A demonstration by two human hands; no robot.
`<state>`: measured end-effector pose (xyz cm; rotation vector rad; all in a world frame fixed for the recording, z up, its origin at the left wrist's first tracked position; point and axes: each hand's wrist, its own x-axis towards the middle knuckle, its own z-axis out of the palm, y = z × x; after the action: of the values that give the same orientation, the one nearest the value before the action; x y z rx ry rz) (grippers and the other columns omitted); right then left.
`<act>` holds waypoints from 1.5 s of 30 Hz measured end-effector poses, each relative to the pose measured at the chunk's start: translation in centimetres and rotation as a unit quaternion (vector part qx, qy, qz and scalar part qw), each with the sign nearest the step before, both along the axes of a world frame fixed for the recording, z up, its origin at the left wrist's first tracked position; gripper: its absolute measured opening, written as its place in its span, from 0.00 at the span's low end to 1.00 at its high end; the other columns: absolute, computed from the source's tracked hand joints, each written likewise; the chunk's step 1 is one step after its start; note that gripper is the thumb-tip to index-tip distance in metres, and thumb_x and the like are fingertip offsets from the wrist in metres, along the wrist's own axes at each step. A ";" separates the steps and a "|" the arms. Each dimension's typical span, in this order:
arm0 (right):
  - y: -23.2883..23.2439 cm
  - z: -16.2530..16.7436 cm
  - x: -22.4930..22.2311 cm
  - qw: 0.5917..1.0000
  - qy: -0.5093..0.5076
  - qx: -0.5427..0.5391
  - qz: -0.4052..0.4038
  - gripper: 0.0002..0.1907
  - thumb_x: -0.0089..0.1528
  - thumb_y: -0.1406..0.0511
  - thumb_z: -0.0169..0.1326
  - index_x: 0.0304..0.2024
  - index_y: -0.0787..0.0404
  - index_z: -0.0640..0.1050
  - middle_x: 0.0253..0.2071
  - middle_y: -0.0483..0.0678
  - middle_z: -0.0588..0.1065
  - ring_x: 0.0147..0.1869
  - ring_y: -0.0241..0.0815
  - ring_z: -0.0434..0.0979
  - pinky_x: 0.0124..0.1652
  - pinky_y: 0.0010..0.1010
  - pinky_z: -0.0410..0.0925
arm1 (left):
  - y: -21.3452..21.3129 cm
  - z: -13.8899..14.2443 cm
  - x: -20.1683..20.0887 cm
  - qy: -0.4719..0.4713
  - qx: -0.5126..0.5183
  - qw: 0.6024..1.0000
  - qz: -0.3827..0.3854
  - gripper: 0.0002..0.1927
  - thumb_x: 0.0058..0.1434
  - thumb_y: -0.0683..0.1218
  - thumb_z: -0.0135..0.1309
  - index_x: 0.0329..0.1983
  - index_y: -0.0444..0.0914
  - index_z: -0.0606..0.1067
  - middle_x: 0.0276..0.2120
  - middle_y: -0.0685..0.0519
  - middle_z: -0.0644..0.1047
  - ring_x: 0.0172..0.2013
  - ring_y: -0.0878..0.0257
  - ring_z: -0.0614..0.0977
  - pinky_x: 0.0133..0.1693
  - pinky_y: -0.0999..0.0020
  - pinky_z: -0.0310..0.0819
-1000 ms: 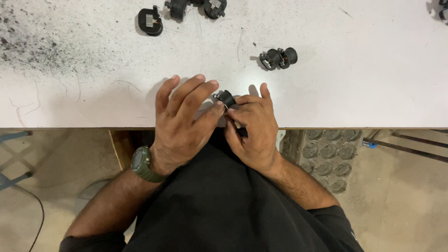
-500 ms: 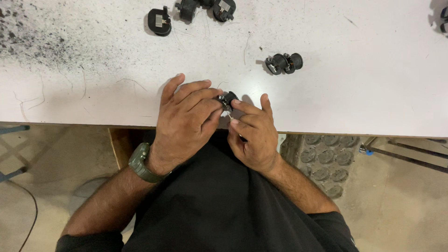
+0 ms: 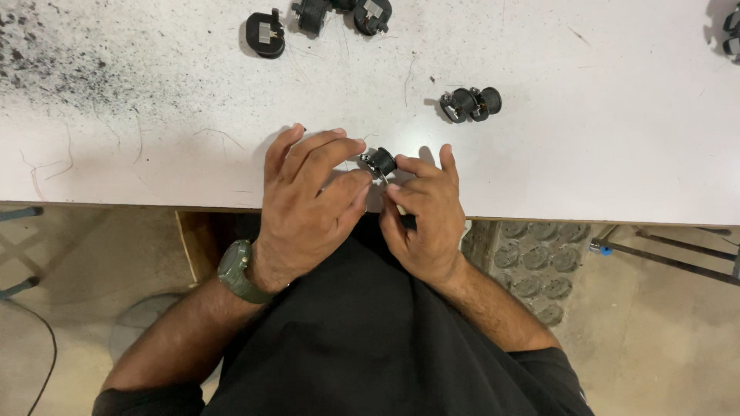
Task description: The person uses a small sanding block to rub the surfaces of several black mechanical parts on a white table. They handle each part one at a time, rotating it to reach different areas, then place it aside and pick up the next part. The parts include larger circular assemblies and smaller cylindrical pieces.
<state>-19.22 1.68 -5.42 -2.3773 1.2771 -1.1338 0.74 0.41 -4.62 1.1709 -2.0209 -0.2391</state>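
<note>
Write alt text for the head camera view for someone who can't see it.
Seen from above, a person's left hand and right hand pinch a small black part at the near edge of a white table. More black parts lie farther back, and the left wrist wears a green watch.

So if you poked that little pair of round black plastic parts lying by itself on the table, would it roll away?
The pair of round black plastic parts probably would roll a little: both pieces look wheel-shaped. It seems joined and lying sideways on the white table, so it likely wobbles rather than runs far. It looks small, hard and probably light.
</note>
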 end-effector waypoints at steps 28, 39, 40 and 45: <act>-0.1 -1.2 -0.4 0.998 -0.011 -0.029 0.062 0.19 0.60 0.81 0.62 0.47 0.62 0.71 0.39 0.47 0.72 0.65 0.50 0.78 0.78 0.56 0.49 | -0.7 0.0 -0.2 0.020 0.079 0.997 -0.002 0.03 0.63 0.42 0.63 0.38 0.41 0.79 0.51 0.58 0.80 0.62 0.59 0.75 0.71 0.49 0.52; -0.4 -0.7 0.7 0.998 0.034 -0.043 0.006 0.20 0.59 0.82 0.64 0.46 0.59 0.73 0.39 0.47 0.76 0.59 0.45 0.80 0.77 0.51 0.50 | -0.9 0.3 0.3 0.039 0.109 0.992 -0.043 0.04 0.64 0.41 0.59 0.41 0.39 0.80 0.51 0.56 0.80 0.64 0.57 0.74 0.72 0.47 0.50; -0.4 -0.6 0.7 0.998 0.039 -0.045 0.001 0.20 0.59 0.81 0.64 0.46 0.58 0.73 0.39 0.48 0.76 0.59 0.45 0.79 0.78 0.50 0.51 | -0.9 0.4 0.3 0.036 0.111 0.992 -0.042 0.03 0.64 0.41 0.59 0.40 0.39 0.80 0.50 0.56 0.80 0.64 0.58 0.74 0.72 0.47 0.50; -0.5 0.7 -0.3 0.999 -0.002 -0.037 0.037 0.16 0.61 0.80 0.61 0.47 0.61 0.75 0.42 0.48 0.74 0.62 0.50 0.78 0.78 0.55 0.46 | -0.7 1.2 0.4 0.065 0.109 0.992 -0.007 0.08 0.60 0.43 0.62 0.42 0.39 0.78 0.54 0.53 0.77 0.65 0.55 0.73 0.73 0.48 0.49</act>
<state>-19.55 1.14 -4.74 -2.4531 1.1549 -1.1827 1.11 -0.25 -3.46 1.2402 -1.9249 -0.5416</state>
